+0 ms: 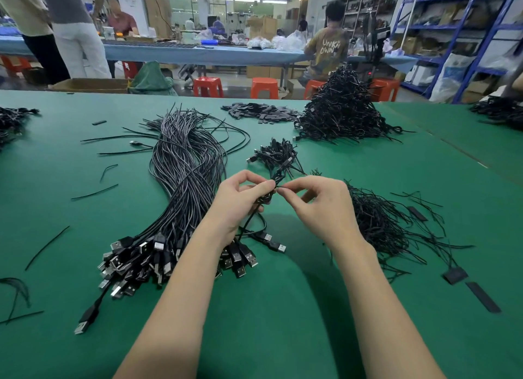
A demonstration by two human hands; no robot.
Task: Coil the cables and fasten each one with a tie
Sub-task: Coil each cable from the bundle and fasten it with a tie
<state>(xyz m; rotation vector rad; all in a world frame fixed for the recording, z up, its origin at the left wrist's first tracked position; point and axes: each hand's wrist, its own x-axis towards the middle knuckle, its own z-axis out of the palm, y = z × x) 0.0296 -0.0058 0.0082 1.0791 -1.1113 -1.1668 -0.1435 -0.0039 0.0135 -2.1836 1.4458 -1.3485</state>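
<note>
A coiled black cable [266,197] is being held just above the green table [283,308], between the two hands and in front of the person. The left hand [240,200] is gripping the coil, its fingers curled round the bundled loops, while the cable's two plug ends [273,241] are hanging down and lying on the table beside the left wrist. The right hand [319,206] is pinching a thin black tie [278,185] at the top of the coil, thumb and forefinger pressed together on it, the other fingers curled loosely.

To the left, a long sheaf of uncoiled cables [186,175] is lying lengthwise on the table, its plugs fanned out at the near end under the left forearm. To the right, a loose heap of ties [376,220] is sitting close beside the right wrist. Just beyond the hands, a small cluster of tied coils [276,153] is resting, and farther back a tall pile of finished coils [343,112] is standing near a flat spread of small black pieces [261,112]. Stray ties are lying scattered across the left of the table.
</note>
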